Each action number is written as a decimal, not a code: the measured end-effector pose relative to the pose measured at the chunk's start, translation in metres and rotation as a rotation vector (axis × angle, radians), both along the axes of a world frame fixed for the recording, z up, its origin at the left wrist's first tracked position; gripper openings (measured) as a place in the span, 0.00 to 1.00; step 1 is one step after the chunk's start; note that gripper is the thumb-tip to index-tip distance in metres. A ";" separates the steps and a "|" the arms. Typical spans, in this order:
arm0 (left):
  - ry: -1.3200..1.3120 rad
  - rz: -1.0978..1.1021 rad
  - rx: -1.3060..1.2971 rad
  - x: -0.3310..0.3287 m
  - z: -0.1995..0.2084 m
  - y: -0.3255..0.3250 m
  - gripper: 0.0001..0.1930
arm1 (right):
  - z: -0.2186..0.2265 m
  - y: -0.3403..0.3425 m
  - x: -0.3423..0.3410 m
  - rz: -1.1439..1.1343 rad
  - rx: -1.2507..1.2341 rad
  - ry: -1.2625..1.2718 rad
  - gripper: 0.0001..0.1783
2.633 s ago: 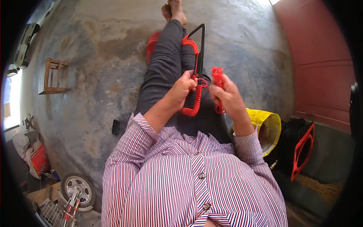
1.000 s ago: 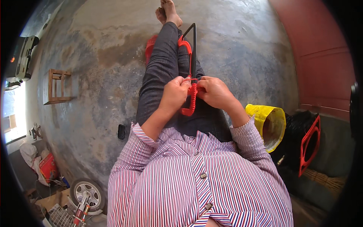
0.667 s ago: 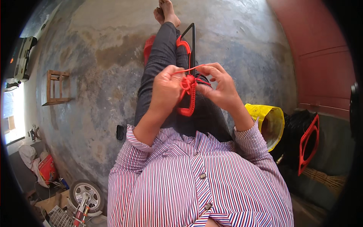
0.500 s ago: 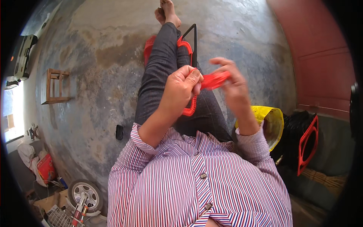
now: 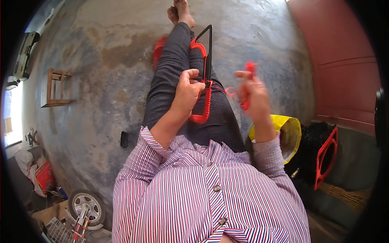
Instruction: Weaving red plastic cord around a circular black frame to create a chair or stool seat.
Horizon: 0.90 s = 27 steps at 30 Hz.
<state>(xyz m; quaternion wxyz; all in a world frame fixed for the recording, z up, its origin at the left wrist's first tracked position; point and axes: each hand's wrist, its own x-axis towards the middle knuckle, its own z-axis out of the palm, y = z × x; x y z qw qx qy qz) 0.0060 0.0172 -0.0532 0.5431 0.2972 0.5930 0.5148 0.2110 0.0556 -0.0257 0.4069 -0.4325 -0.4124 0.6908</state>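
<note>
A black frame (image 5: pixel 210 44), partly wrapped in red cord, rests across my legs in dark jeans. Tight red wrapping (image 5: pixel 208 106) covers its lower bars. My left hand (image 5: pixel 187 93) is closed on the frame's side, thumb pressed near the point where the wrapping meets bare black. From there a thin loose red strand (image 5: pixel 230 91) runs to the right. It leads toward a bundle of red cord (image 5: pixel 250 68) in my right hand (image 5: pixel 255 95), which is raised right of the frame and smeared by motion, with fingers curled around the bundle.
A yellow bag (image 5: pixel 292 135) stands open at my right, beside a black bundle and a red-wrapped frame (image 5: pixel 326 158). Something red (image 5: pixel 160 50) lies left of my legs. On the left are a wooden stool (image 5: pixel 56 87), a small black object (image 5: pixel 124 139) and a wheel (image 5: pixel 86 207).
My right hand has pulled the red bundle up and away to the right, leaving a strand stretched between. My left hand has shifted slightly left and down, its fingers loosened from the cord.
</note>
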 end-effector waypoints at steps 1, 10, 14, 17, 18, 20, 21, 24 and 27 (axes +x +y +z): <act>-0.132 0.023 -0.015 0.002 -0.001 0.002 0.19 | -0.009 -0.006 -0.014 0.084 -0.024 -0.100 0.10; -0.481 -0.091 -0.138 -0.009 -0.024 0.007 0.16 | 0.009 -0.002 -0.022 0.216 -0.030 -0.147 0.09; -0.571 -0.096 -0.165 0.001 -0.023 0.013 0.14 | 0.006 -0.021 -0.006 0.220 0.005 -0.231 0.08; -0.574 -0.112 -0.138 -0.007 -0.024 0.008 0.14 | 0.015 -0.030 -0.006 0.165 -0.037 -0.171 0.08; -0.577 -0.111 -0.142 -0.006 -0.023 0.008 0.14 | 0.018 -0.030 -0.004 0.113 -0.056 -0.162 0.07; -0.581 -0.113 -0.147 -0.006 -0.020 0.008 0.15 | 0.001 -0.023 0.003 0.088 -0.075 -0.165 0.09; -0.560 -0.076 -0.166 -0.006 -0.014 0.006 0.15 | -0.003 -0.018 0.004 0.063 -0.094 -0.170 0.11; -0.173 -0.048 -0.051 0.002 -0.010 0.001 0.17 | 0.000 -0.009 0.009 0.006 -0.135 -0.060 0.17; 0.543 -0.164 0.192 0.002 0.010 -0.010 0.19 | 0.013 -0.015 0.002 0.141 -0.129 0.116 0.22</act>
